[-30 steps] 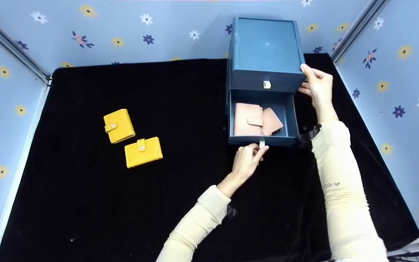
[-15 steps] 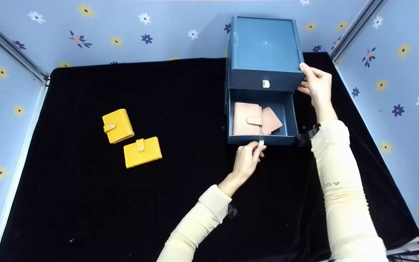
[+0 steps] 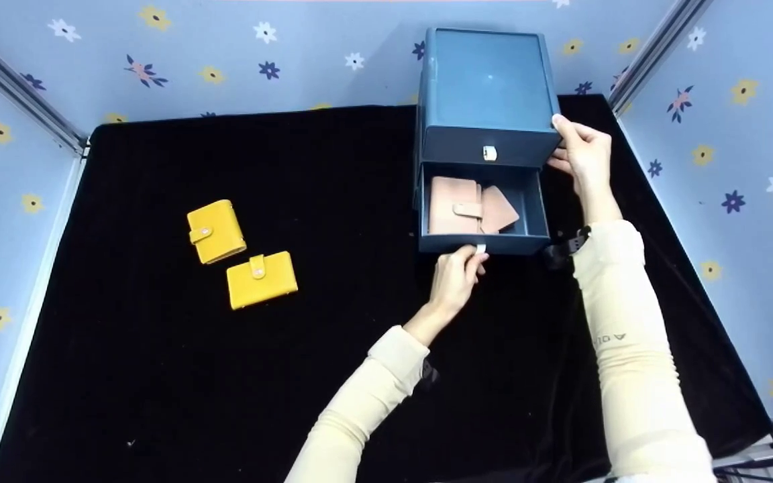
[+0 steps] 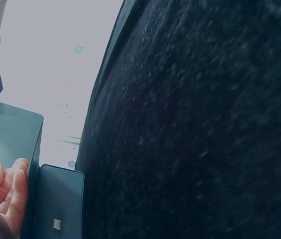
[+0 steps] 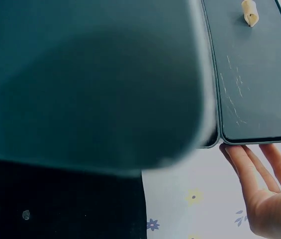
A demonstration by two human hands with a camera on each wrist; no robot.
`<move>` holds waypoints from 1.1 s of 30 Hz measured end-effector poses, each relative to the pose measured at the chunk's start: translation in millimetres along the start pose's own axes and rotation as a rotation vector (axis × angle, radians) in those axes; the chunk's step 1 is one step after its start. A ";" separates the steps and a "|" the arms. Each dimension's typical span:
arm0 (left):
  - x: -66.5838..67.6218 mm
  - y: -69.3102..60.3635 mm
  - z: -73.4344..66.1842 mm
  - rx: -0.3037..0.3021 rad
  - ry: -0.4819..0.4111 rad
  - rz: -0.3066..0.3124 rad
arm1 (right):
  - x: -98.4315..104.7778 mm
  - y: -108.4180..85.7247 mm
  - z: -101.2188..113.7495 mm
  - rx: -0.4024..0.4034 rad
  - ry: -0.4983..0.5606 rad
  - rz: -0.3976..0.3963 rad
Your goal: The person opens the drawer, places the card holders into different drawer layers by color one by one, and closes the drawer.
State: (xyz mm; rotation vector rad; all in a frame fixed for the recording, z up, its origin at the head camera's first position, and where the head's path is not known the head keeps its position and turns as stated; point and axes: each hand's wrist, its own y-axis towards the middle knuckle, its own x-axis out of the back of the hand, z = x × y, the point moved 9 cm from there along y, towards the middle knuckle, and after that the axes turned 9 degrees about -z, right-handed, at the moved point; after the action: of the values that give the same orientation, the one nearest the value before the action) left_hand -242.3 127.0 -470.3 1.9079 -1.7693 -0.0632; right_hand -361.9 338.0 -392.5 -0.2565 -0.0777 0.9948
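Observation:
A blue two-tier drawer box (image 3: 490,80) stands at the back right, its lower drawer (image 3: 527,245) pulled out. Inside that drawer lie a pink wallet (image 3: 452,204) and a smaller pink piece (image 3: 499,209) partly under it. My left hand (image 3: 452,282) pinches the pale tab (image 3: 481,248) on the drawer's front. My right hand (image 3: 586,157) grips the cabinet's right front edge, thumb at the top corner; the right wrist view has its fingers (image 5: 249,172) against the cabinet side. In the left wrist view the left hand (image 4: 3,199) is at the drawer front (image 4: 13,132).
Two yellow wallets, one (image 3: 217,231) tilted and the other (image 3: 262,280) just below it, lie left of centre on the black cloth (image 3: 225,382). Flowered blue walls (image 3: 319,54) enclose the back and both sides. The upper drawer (image 3: 457,145) is closed.
The lower drawer has slid slightly inward, with my left hand moving along with it on the tab. My right hand stays on the cabinet edge.

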 end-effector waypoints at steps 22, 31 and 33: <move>-8.2 60.7 16.1 0.085 0.217 0.013 | -2.5 0.6 -0.5 -0.015 0.027 0.008; -14.3 82.0 25.2 0.195 0.284 0.035 | -1.1 1.4 -0.8 -0.017 0.022 0.006; -15.3 85.8 26.1 0.213 0.302 0.040 | -1.3 1.6 -0.9 -0.017 0.020 0.006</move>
State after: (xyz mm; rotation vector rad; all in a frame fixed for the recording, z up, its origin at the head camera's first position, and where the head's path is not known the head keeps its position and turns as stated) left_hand -332.8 132.4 -462.6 1.9068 -1.6587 0.4217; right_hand -363.7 337.6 -393.7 -0.2823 -0.0674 0.9981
